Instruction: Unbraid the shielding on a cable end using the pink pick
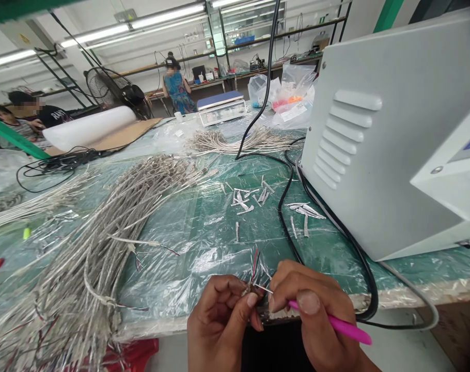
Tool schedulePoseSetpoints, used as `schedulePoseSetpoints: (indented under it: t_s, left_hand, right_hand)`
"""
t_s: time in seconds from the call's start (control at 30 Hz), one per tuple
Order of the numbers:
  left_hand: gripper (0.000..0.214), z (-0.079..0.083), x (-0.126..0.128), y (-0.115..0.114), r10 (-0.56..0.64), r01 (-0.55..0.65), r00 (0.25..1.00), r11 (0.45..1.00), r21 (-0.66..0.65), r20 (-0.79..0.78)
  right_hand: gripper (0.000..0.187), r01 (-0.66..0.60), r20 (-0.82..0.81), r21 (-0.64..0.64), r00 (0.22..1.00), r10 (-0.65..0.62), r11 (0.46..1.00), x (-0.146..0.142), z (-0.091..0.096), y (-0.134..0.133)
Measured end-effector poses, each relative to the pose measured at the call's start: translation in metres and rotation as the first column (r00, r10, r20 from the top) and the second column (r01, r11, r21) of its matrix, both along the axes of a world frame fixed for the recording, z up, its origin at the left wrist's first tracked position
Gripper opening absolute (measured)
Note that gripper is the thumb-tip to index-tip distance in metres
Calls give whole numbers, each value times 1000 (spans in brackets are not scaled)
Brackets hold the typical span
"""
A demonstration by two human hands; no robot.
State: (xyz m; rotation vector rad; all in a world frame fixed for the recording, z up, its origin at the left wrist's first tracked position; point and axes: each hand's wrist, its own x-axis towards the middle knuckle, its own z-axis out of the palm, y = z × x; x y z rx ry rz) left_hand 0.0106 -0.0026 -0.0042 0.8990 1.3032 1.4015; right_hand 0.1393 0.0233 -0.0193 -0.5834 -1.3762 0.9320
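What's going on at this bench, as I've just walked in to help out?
A person is working at a plastic-covered bench. Their left hand pinches the end of a braided cable with thin red and black wires poking out, and their right hand holds a pink-handled pick with its metal tip at that end. Bundles of similar cable lie to the left, and small silvery strips lie ahead, near a white machine.
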Motion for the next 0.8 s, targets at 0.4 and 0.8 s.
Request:
schedulePoseSetpoints:
  t_s: [0.4,0.8]
  left_hand:
    - [13,0,1,-1,14,-13,1000,1000,5,-15]
    - [13,0,-4,-1,-64,66,992,998,-14,108]
  right_hand:
    - [33,-7,8,9,1000,7,1000,0,-2,0]
    - [33,70,1,-6,998,-70,998,0,-3,-1]
